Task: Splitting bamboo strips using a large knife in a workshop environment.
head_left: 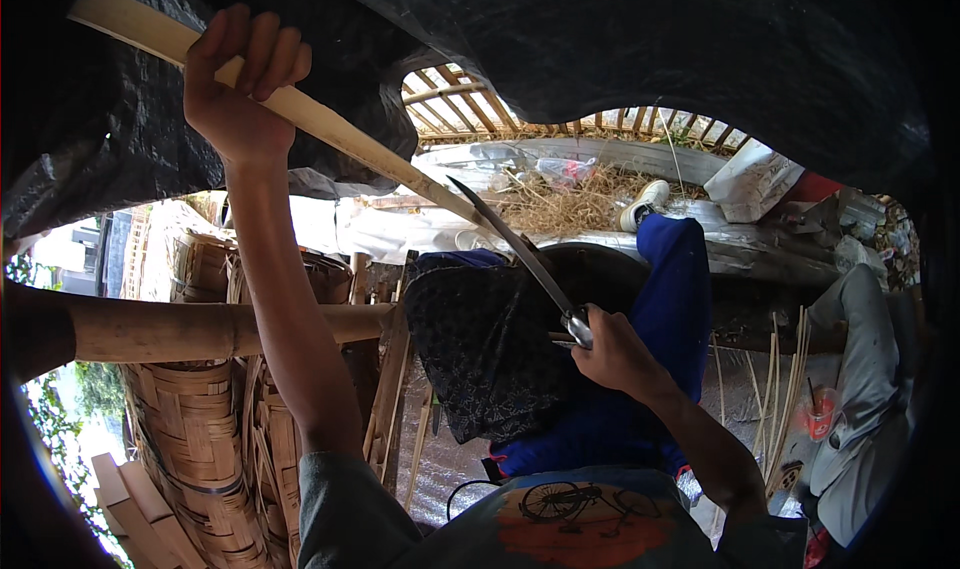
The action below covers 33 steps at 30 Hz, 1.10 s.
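My left hand (245,84) is raised at the upper left, fingers wrapped round a long, flat bamboo strip (350,144). The strip slopes down to the right, and its lower end meets the knife near the middle of the view. Closed on the handle of this knife (535,259) is my right hand (615,351), held lower and to the right. The long metal blade points up and left, across the strip's lower end; whether it cuts into the bamboo I cannot tell. A dark patterned cloth (480,354) covers part of my lap over blue trousers (672,299).
Black plastic sheeting (700,49) hangs overhead. At left, a thick bamboo pole (220,331) crosses before woven bamboo baskets (190,419). Dry straw (560,204) lies ahead. On the right are thin upright strips (785,399), a red drink cup (821,416) and another person's grey-trousered leg (862,369).
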{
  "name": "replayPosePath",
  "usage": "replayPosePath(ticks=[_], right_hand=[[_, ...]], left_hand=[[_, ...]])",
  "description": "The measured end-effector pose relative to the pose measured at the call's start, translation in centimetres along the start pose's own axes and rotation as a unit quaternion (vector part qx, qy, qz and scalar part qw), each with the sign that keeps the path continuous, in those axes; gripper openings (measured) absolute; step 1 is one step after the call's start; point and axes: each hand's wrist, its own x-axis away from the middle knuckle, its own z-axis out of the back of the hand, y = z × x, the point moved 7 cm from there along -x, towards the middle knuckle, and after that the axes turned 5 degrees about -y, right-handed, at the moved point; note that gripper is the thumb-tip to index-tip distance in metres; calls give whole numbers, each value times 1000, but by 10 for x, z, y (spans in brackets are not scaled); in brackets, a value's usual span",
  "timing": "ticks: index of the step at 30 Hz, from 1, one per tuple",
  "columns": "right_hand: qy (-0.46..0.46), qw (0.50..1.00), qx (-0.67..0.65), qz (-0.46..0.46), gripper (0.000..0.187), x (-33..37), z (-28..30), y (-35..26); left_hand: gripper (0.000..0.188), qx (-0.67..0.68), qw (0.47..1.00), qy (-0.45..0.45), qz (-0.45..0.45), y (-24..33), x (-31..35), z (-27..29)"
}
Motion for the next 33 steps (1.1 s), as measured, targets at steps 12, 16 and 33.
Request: replayPosePath(ticks=[12,16,33], right_hand=[[7,999,-15,36,28,20,29,-60],[-2,1000,4,3,28,31,16,-44],[105,989,-80,59,22,48,47,-50]], left_hand=[[35,-54,998,8,1,-13,-8,-15],[34,-53,998,24,-14,-10,-7,-12],[36,-352,873,322,-100,6,9,3]])
